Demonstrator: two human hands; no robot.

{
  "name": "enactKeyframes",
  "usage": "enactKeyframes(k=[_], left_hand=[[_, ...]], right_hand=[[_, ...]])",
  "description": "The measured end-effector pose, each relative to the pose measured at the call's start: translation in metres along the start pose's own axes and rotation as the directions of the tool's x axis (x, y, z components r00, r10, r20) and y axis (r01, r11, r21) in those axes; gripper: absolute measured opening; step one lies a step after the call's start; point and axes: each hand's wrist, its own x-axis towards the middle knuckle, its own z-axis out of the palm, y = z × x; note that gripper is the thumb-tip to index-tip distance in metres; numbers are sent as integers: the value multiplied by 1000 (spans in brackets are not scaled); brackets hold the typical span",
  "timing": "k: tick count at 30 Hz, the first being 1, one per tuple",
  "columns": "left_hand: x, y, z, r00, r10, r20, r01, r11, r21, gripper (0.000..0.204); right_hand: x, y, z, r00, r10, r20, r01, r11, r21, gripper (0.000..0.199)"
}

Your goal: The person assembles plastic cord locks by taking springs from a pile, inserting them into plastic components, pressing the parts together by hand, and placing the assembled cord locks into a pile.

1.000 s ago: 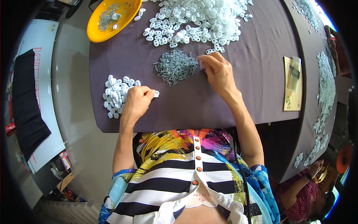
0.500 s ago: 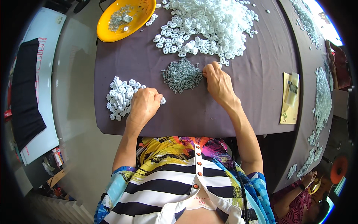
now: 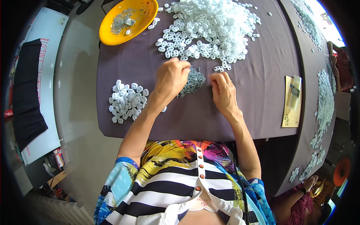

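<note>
Metal pieces in yellow bowl

left hand away from white pieces, over metal pile

Bright Glare at the Far Right of the Table!

And what a room! The table wears a smooth grey-brown cloth, draped right over its edges. Straight to its left, here's the floor, pale and softly shining, a dim shadow stretching across it. Beyond that floor, further left of the table, a long white panel with red markings, and a black cloth thrown across it! Down past the table's near left corner: white slats, side by side. Over to the table's right, a second table, covered in similar cloth, and deep shadow fills the space below the near right corner!
</note>
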Motion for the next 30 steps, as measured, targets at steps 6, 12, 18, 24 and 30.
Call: enactKeyframes(k=[6,12,18,24,30], left_hand=[[30,8,31,999,10,39,-8,999,-44,10],[47,16,44,998,-35,-58,41,993,108,12],[36,36,49,1000,-12,20,10,997,70,16],[29,45,67,993,88,73,-94,992,80,16],[26,36,73,968,249,-3,-247,962,115,7]], right_hand=[[-16,1,-5,997,30,-71,-22,994,106,12],[-16,4,-7,993,54,-104,-37,985,168,12],[-19,10,-6,982,87,-168,-47,973,227,10],[-20,11,-6,975,153,-161,-89,933,349,8],[-20,7,-5,968,212,-138,-134,891,434,7]])
